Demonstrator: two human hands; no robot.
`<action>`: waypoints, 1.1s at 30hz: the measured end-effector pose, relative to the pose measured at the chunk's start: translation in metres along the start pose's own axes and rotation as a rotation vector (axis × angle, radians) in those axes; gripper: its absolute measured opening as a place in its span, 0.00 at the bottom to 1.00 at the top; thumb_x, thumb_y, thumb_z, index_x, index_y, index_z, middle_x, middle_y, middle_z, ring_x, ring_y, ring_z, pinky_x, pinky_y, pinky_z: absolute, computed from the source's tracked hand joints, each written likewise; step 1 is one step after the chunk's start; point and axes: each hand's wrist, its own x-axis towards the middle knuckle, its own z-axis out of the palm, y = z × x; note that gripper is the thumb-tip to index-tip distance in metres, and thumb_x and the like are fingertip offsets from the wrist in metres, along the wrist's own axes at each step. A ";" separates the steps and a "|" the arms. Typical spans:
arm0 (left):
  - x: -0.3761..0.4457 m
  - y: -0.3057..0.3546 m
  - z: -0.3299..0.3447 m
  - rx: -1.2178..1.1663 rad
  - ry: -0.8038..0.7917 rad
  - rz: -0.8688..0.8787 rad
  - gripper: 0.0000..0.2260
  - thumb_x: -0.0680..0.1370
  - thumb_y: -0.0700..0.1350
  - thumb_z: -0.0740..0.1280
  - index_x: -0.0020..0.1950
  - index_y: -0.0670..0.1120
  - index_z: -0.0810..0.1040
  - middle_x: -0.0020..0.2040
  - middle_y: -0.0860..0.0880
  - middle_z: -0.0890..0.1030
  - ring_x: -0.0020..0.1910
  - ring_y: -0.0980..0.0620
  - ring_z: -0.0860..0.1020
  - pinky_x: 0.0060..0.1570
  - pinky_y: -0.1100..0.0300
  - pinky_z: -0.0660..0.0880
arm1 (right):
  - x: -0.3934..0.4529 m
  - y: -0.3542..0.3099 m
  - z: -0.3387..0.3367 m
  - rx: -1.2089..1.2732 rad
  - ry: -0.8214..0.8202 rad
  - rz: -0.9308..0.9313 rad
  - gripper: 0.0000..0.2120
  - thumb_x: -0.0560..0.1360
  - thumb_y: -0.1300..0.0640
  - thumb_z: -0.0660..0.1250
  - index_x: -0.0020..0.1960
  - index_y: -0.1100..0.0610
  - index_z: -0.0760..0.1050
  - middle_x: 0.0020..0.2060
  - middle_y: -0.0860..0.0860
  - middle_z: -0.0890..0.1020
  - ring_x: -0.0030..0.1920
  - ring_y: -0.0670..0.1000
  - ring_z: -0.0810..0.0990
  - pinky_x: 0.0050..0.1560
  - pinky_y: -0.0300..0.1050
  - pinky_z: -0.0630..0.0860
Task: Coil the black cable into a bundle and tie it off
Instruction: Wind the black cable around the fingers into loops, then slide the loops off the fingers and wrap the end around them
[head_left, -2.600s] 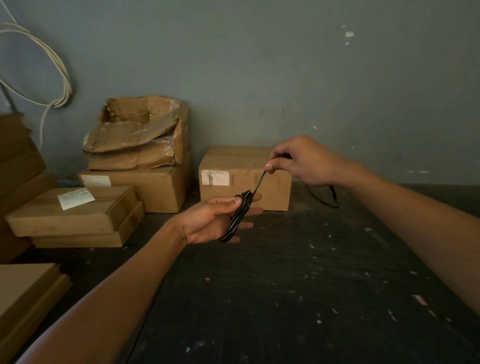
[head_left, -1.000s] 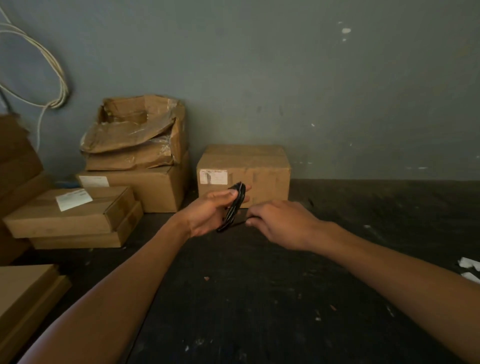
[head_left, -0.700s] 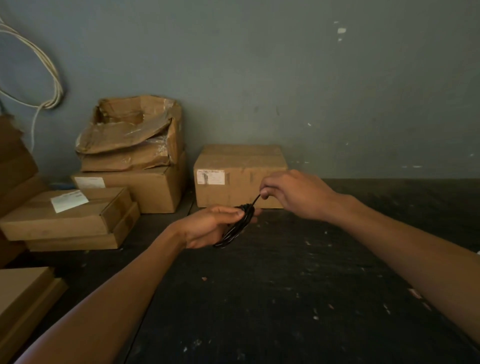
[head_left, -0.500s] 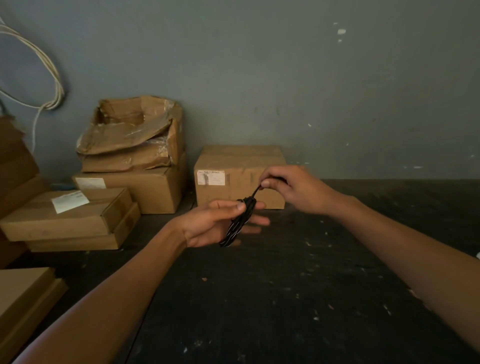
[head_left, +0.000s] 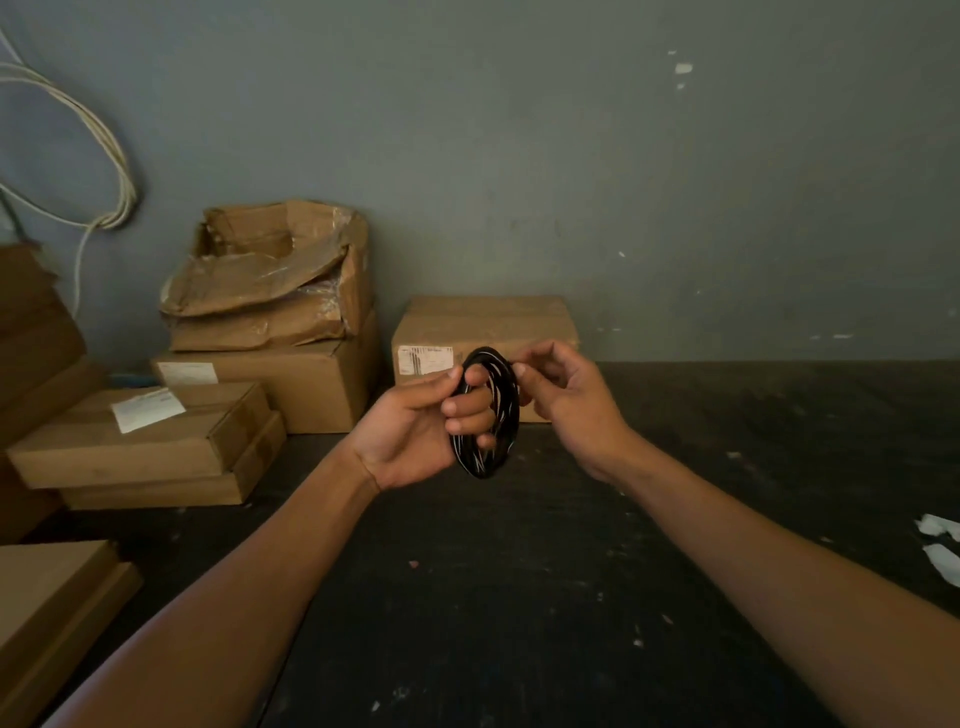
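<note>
The black cable (head_left: 501, 415) is wound into an upright oval coil held above the dark table. My left hand (head_left: 423, 423) grips it: the thumb presses on the coil's top left and the fingers pass through its middle. My right hand (head_left: 569, 400) is at the coil's right side, thumb and forefinger pinched at the upper right rim. Whether they hold the cable's loose end I cannot tell; no loose end shows.
A closed cardboard box (head_left: 485, 325) stands just behind the hands against the grey wall. More boxes (head_left: 270, 374) are stacked at the left, and flat ones (head_left: 140, 441) nearer. White cables (head_left: 111, 171) hang on the wall. Paper scraps (head_left: 940, 545) lie at the right edge of the dark table (head_left: 519, 597).
The short cable end that my right hand was pulling up and right is gone from sight. The coil has turned more face-on, and my right hand has come in against its rim.
</note>
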 end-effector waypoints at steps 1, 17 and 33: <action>0.001 0.000 0.000 -0.022 0.001 0.006 0.10 0.82 0.44 0.52 0.49 0.45 0.71 0.34 0.52 0.60 0.33 0.54 0.59 0.45 0.56 0.66 | -0.002 0.002 0.004 0.034 0.022 0.005 0.08 0.79 0.64 0.63 0.47 0.51 0.75 0.43 0.49 0.80 0.38 0.39 0.77 0.37 0.31 0.72; 0.008 -0.026 -0.002 -0.070 0.281 0.137 0.15 0.80 0.53 0.56 0.38 0.46 0.70 0.33 0.49 0.65 0.35 0.50 0.68 0.48 0.54 0.66 | -0.023 0.024 0.017 -0.064 0.174 -0.010 0.09 0.81 0.63 0.59 0.58 0.54 0.74 0.47 0.46 0.79 0.46 0.34 0.78 0.46 0.31 0.74; 0.013 -0.053 0.012 1.042 0.611 -0.001 0.20 0.83 0.56 0.52 0.57 0.46 0.79 0.46 0.48 0.82 0.45 0.53 0.80 0.50 0.57 0.76 | -0.027 0.025 -0.027 -0.833 -0.167 -0.177 0.05 0.82 0.60 0.58 0.55 0.52 0.65 0.49 0.53 0.76 0.49 0.48 0.74 0.48 0.43 0.73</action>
